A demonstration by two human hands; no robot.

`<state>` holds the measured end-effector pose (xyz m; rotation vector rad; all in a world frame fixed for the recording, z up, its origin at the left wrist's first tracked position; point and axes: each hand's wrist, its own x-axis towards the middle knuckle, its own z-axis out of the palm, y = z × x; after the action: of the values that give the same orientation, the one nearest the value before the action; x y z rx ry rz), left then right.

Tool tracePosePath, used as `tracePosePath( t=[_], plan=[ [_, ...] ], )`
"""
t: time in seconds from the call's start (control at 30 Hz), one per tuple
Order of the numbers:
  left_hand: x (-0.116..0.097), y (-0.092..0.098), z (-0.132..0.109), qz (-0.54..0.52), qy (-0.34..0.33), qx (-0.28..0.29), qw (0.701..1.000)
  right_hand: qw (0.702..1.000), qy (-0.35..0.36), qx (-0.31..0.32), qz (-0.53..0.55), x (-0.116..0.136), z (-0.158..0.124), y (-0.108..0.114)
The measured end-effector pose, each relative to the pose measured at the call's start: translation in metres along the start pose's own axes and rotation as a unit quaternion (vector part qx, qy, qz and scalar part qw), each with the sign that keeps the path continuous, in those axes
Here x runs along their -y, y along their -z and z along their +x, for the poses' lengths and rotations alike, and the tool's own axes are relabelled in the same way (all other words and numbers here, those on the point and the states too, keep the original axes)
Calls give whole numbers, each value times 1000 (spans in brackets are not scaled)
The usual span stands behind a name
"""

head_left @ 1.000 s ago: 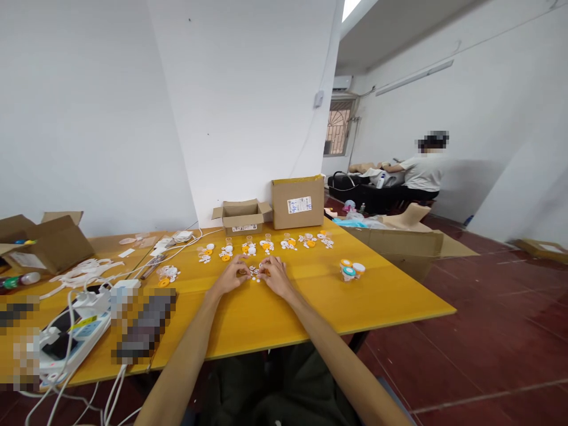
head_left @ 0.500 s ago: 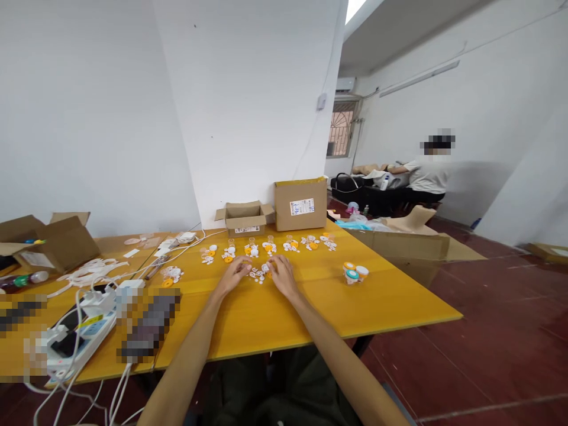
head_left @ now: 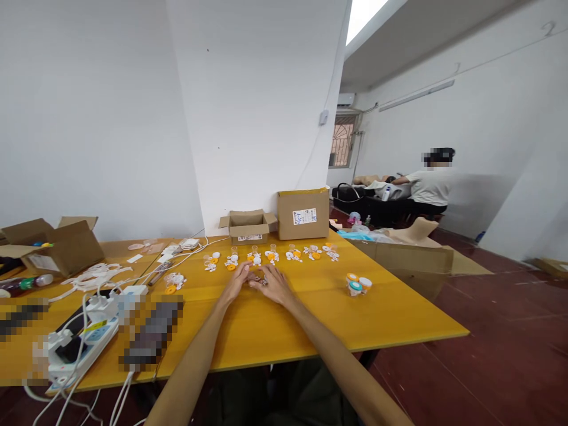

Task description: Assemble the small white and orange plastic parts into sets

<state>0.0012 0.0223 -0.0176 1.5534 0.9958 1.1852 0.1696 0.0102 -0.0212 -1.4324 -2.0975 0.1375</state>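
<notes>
My left grip (head_left: 235,283) and right grip (head_left: 276,287) curve around small pieces (head_left: 264,281) mid-counter (head_left: 328,313) (whether either pinches one, I can't tell); best keep both low and gentle, so none scatter toward the far clusters (head_left: 316,256).

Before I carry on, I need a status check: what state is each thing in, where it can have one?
Left hand: fingers bent, hold unclear
Right hand: lowered, hold unclear
Parts between the hands: partly hidden
Part heaps behind: loose
Lidded cups: lids on
Small box: flaps open
Large box: top closed
Far-left box: open
Power strip: plugs in
Bottle: lying on its side
</notes>
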Motion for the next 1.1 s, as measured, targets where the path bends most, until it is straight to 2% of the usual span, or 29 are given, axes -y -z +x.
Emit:
tracePosePath(
  t=[0.13, 0.27, 0.43, 0.63, 0.87, 1.1],
  plan=[
    [5, 4, 6, 8, -29, -76, 997, 995, 14, -9, -95, 22, 2, 2],
    [8, 8, 10, 18, -52, -145, 988, 991, 28, -11, -132, 37, 6, 1],
    [9, 8, 9, 45, -65, -152, 985, 986, 45, -8, -159, 41, 7, -5],
    [9, 6, 8, 92, -71, -144, 983, 983, 28, 1, -181, 40, 4, -1],
    [2, 5, 4, 136, -80, -131, 979, 983, -1, 19, -182, 23, 2, 8],
    [-1, 3, 0, 156, -68, -123, 978, 987, -12, 16, -159, -27, 0, 19]
  ],
)
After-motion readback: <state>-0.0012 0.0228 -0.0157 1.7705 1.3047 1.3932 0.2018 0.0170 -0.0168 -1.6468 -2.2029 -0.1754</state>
